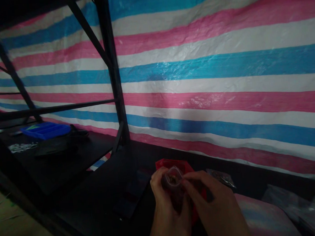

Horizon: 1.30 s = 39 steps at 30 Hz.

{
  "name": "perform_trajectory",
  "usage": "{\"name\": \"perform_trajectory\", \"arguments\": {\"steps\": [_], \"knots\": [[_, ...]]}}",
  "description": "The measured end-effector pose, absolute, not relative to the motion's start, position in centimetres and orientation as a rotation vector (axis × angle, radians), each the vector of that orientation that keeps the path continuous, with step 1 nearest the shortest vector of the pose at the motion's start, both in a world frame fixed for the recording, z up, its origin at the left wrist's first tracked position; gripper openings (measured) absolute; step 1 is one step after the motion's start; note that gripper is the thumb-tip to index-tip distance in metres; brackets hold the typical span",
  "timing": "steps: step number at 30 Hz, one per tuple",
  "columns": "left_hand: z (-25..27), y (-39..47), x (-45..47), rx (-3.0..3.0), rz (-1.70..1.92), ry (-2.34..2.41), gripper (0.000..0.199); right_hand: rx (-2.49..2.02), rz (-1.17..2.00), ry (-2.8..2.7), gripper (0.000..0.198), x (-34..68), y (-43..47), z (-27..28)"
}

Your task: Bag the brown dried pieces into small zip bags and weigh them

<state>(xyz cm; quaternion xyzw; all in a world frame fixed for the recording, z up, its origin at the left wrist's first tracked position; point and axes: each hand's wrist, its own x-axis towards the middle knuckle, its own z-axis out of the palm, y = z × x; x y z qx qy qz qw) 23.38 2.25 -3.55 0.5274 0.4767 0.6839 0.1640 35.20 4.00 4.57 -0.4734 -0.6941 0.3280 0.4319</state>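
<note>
A small clear plastic bag stands with its mouth open toward me, and small brownish bits show inside. My left hand is wrapped around the bag from the left. At the right of the bag's rim, my right hand pinches the plastic edge between thumb and forefinger. Behind and below both hands lies a red tray or container, partly hidden by them. To the right of it, a flat clear packet with dark contents rests on the black surface.
Crumpled clear plastic bags lie at the right beside a pale pink-and-blue item. A dark flat panel sits left of my hands. Black metal posts stand at left; beyond is a blue tray. A striped sheet hangs behind.
</note>
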Motion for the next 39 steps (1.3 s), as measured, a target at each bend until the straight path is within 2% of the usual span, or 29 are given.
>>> {"name": "perform_trajectory", "arguments": {"steps": [8, 13, 19, 25, 33, 36, 39], "knots": [[0.0, 1.4, 26.2, 0.997, 1.84, 1.064, 0.039, -1.241, 0.821, -1.598, 0.034, 39.4, 4.0, 4.4], [0.3, 2.5, 27.2, 0.86, 1.774, 1.009, 0.044, -1.283, 0.753, -1.602, 0.032, 41.8, 3.4, 4.5], [-1.5, 2.9, 30.2, 0.902, 1.682, 0.961, 0.048, -1.233, 0.813, -1.53, 0.027, 43.7, 3.4, 4.9], [-2.6, 2.2, 32.9, 1.058, 1.559, 1.065, 0.08, -1.243, 0.813, -1.529, 0.025, 44.1, 3.8, 5.1], [-1.6, 2.0, 28.7, 0.979, 1.82, 1.344, 0.054, -1.232, 0.889, -1.621, 0.037, 41.4, 4.5, 4.0], [-1.1, 2.0, 25.0, 0.745, 2.062, 1.496, 0.049, -1.361, 0.714, -1.798, 0.026, 37.8, 4.7, 1.8], [-0.5, 2.2, 22.2, 0.66, 2.006, 1.672, 0.046, -1.466, 0.472, -2.0, 0.018, 34.4, 4.6, -0.1]]}}
